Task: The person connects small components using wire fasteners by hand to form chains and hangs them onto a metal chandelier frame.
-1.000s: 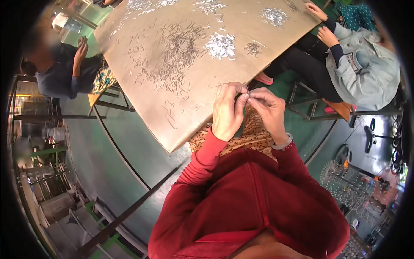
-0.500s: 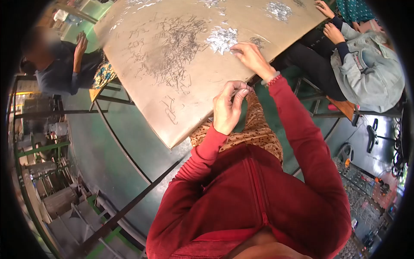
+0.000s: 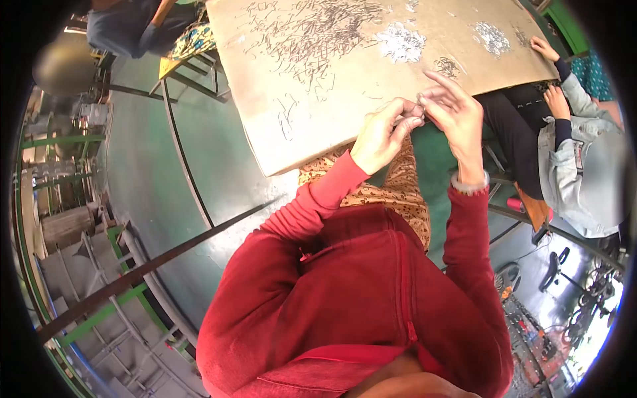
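Near the table's front edge, my left hand (image 3: 386, 131) is closed, thumb pressed against the curled fingers. Whatever it pinches is too small to name. My right hand (image 3: 456, 114) meets it at the fingertips, its thumb and forefinger pinched together and another finger stretched out; what lies between them I cannot make out. Just beyond my hands on the brown tabletop (image 3: 265, 142) lie a pile of shiny silvery pieces (image 3: 401, 43) and a small heap of dark pieces (image 3: 446, 66). A wide scatter of thin dark bent pieces (image 3: 312, 40) covers the table's left part.
Another silvery pile (image 3: 492, 40) lies farther right. A person in a light denim jacket (image 3: 576, 179) sits at the right with both hands by the table. Another person in dark clothing (image 3: 123, 30) sits at the left, beside a stool (image 3: 171, 67). Metal racks (image 3: 99, 265) stand at lower left.
My right hand has come back from the silvery pile to my left hand, and their fingertips now meet. The view has shifted, so the table sits higher and farther right.
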A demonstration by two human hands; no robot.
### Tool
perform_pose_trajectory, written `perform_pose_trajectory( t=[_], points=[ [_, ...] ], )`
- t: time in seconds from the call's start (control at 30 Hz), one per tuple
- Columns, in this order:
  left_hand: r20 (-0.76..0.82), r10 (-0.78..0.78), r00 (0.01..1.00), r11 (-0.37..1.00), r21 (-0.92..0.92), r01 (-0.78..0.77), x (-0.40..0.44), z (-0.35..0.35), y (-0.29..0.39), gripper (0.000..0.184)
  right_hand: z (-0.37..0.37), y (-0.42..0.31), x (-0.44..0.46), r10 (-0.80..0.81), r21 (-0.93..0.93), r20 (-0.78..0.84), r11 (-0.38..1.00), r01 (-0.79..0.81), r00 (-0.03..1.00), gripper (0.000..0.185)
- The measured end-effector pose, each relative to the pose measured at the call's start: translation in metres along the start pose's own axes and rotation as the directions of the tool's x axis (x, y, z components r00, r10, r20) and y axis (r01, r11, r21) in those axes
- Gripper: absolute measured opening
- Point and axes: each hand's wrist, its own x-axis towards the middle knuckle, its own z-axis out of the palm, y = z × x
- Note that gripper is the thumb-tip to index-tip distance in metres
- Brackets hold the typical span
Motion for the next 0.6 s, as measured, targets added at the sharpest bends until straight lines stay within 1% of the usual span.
perform_pose_trajectory(
  t=[0.03,0.13,0.23,0.33,0.43,0.53,0.6],
  points=[
    [0.069,-0.223,0.972,0.973,-0.038,0.226,0.002,-0.004,0.018,0.012,0.002,-0.006,-0.009,0.006,0.041,-0.031,0.999,-0.004,0.999,0.038],
    [0.004,0.026,1.000,1.000,0.012,-0.026,0.003,0.001,0.007,0.012,0.004,-0.011,-0.023,-0.061,0.100,-0.080,0.993,0.069,0.995,0.038],
    [0.015,0.021,1.000,0.997,0.076,-0.022,0.003,-0.001,0.010,0.012,0.004,-0.008,-0.025,-0.107,0.108,-0.115,0.987,0.119,0.988,0.037],
    [0.019,-0.113,0.993,0.988,0.109,0.110,0.001,-0.006,0.018,0.012,0.009,-0.001,-0.025,-0.126,0.119,-0.150,0.982,0.144,0.981,0.035],
    [0.010,0.020,1.000,0.974,0.225,-0.022,-0.005,-0.007,0.001,0.012,0.013,0.009,-0.028,-0.138,0.135,-0.199,0.977,0.167,0.970,0.030],
    [0.011,0.009,1.000,0.981,0.195,-0.011,-0.013,-0.009,-0.006,0.018,0.017,0.019,-0.031,-0.123,0.163,-0.206,0.974,0.158,0.971,0.023],
    [0.022,-0.058,0.998,0.954,0.296,0.049,-0.015,-0.019,-0.001,0.023,0.017,0.022,-0.033,-0.089,0.172,-0.201,0.977,0.125,0.975,0.018]
  ],
)
